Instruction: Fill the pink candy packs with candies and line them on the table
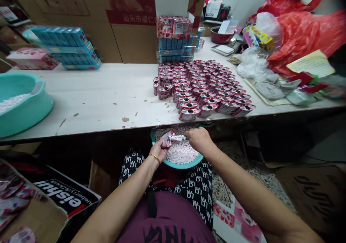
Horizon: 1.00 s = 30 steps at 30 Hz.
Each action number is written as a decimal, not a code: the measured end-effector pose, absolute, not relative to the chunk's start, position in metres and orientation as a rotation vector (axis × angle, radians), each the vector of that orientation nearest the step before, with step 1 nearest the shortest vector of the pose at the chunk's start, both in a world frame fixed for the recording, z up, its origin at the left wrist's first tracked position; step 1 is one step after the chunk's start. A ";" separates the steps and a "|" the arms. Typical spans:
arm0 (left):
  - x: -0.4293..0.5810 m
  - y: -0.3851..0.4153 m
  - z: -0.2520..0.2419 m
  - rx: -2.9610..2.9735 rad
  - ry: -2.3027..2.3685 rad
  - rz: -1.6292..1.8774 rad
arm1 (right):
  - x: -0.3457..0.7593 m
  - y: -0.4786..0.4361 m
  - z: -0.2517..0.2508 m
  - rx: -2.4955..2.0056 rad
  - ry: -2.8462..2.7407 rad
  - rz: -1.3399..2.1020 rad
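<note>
My left hand (159, 151) grips a small red and white printed packet (167, 139) tilted over the basin, its mouth facing right. My right hand (200, 139) is closed on a narrow scoop (185, 138) loaded with small white pellets (177, 137) that look like candies. The scoop's far end is at the packet's mouth; its handle is hidden in my fingers. Below both hands a turquoise basin (186, 166) full of the same pellets sits at my lap, partly under the table edge.
Rows of upright printed packets (208, 88) with dark holes on top stand on the white table (108, 99). At left is another turquoise basin (40, 104) with pellets. Blue display boxes (78, 48), a large carton (135, 41) and red plastic bags (305, 34) line the back. An open box (51, 214) of packets lies lower left.
</note>
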<state>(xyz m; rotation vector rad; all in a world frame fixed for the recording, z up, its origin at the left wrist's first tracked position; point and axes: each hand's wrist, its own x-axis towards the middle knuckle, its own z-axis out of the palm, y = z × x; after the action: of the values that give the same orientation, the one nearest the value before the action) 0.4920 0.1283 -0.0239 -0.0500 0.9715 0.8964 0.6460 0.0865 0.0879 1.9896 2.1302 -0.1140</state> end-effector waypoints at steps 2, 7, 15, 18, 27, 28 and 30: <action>0.493 0.127 -0.024 -0.049 0.964 0.884 | 0.636 0.090 0.096 1.925 2.182 -0.083; 0.490 0.127 -0.024 -0.116 0.985 0.897 | 0.630 0.091 0.114 1.865 2.198 -0.040; 0.486 0.126 -0.020 -0.125 1.015 0.868 | 0.653 0.074 0.108 2.050 2.046 0.008; 0.486 0.123 -0.020 -0.134 1.028 0.856 | 0.645 0.071 0.102 2.018 2.094 -0.052; 0.480 0.124 -0.019 0.264 1.159 1.103 | 0.659 0.057 0.098 2.171 1.940 -0.006; 0.478 0.126 -0.018 0.282 1.180 1.134 | 0.661 0.055 0.095 2.182 1.916 -0.026; 0.474 0.127 -0.015 0.274 1.188 1.127 | 0.665 0.052 0.087 2.210 1.884 -0.077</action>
<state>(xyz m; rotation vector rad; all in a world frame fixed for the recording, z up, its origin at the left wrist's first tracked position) 0.4742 0.1269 -0.0146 0.2740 1.1878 1.1270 0.6650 0.0516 0.0867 2.2098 1.8839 -0.0767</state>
